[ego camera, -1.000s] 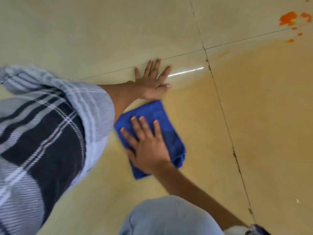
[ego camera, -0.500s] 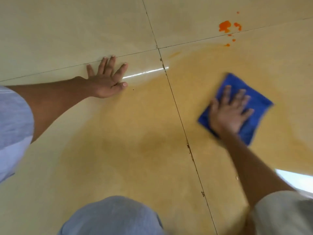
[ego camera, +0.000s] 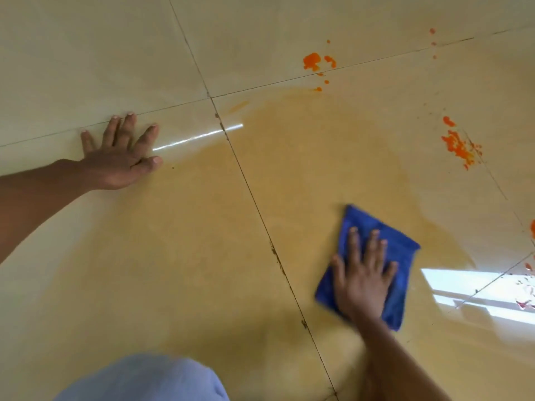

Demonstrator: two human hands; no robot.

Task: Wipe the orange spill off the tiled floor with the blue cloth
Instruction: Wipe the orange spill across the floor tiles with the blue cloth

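Blue cloth point(ego camera: 402, 256) has swept from beside the left hand point(ego camera: 115, 162) across the grout line point(ego camera: 254, 204), now drawn back a bit toward the body. Right hand point(ego camera: 363, 282) flat on it, fingers spread, pressing. Left hand hasn't moved, splayed flat on the tiled floor point(ego camera: 86, 53) as a brace. A thin orange film point(ego camera: 318, 146) remains around the cloth, so wiping looks far from done. Thick orange splatters point(ego camera: 459, 146) sit ahead-right of the right hand, untouched; more blobs point(ego camera: 312, 60) far ahead. Open floor all round; knee point(ego camera: 144, 377) behind.
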